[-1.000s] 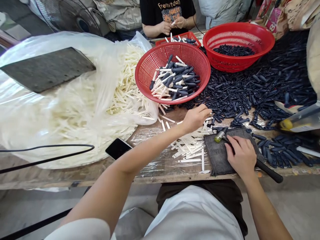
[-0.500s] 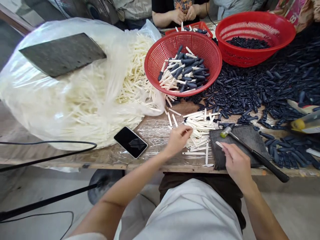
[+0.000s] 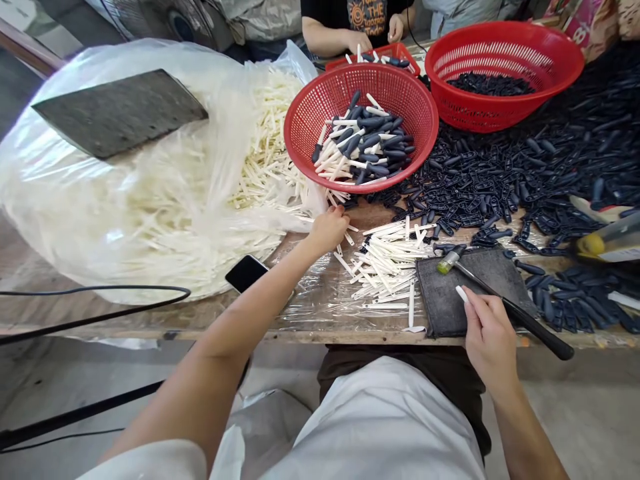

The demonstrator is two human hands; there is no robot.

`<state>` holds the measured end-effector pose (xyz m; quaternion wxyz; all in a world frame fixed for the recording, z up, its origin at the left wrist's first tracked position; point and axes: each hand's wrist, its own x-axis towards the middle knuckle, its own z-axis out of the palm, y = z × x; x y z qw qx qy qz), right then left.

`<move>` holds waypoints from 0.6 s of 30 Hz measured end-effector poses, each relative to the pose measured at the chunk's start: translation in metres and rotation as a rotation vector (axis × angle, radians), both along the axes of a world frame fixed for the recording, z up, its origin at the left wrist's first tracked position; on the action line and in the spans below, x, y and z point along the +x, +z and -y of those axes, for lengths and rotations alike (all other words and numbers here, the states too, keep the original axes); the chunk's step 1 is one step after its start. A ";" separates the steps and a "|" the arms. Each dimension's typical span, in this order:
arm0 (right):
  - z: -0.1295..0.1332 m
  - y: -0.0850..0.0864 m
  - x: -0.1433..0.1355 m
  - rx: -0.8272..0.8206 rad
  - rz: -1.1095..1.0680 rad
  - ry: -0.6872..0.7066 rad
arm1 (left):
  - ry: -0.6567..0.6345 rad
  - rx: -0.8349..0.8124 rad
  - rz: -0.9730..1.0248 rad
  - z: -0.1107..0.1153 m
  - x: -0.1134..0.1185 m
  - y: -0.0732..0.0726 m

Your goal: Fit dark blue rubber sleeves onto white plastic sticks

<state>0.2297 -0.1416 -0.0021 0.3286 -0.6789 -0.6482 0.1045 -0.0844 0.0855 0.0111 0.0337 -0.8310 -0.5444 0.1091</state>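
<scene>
My right hand (image 3: 493, 330) pinches a white plastic strip (image 3: 461, 293) over a dark cloth pad (image 3: 435, 293). A hammer (image 3: 510, 307) with a yellow-green tip and black handle lies across that pad, beside the hand. My left hand (image 3: 329, 230) is stretched forward, its fingers curled down among white strips at the near edge of a red basket (image 3: 295, 150). What those fingers hold, if anything, is hidden. Between my hands lies a loose pile of white strips (image 3: 387, 260). The basket holds white strips fitted with dark blue handles (image 3: 373, 123).
At left, a big clear plastic bag (image 3: 125, 220) of white strips carries a dark slab (image 3: 125, 110). A phone (image 3: 245, 272) lies partly under my left forearm. Dark blue handle pieces (image 3: 500, 173) cover the right side, near another red basket (image 3: 505, 110). A co-worker (image 3: 330, 30) sits opposite.
My left hand has moved from the strip pile forward and left to strips near the basket; its forearm now covers part of the phone. My right hand has shifted slightly right with its strip.
</scene>
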 end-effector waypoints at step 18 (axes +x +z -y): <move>-0.005 0.002 -0.013 0.062 0.009 -0.008 | -0.265 -0.278 0.086 -0.034 0.013 0.013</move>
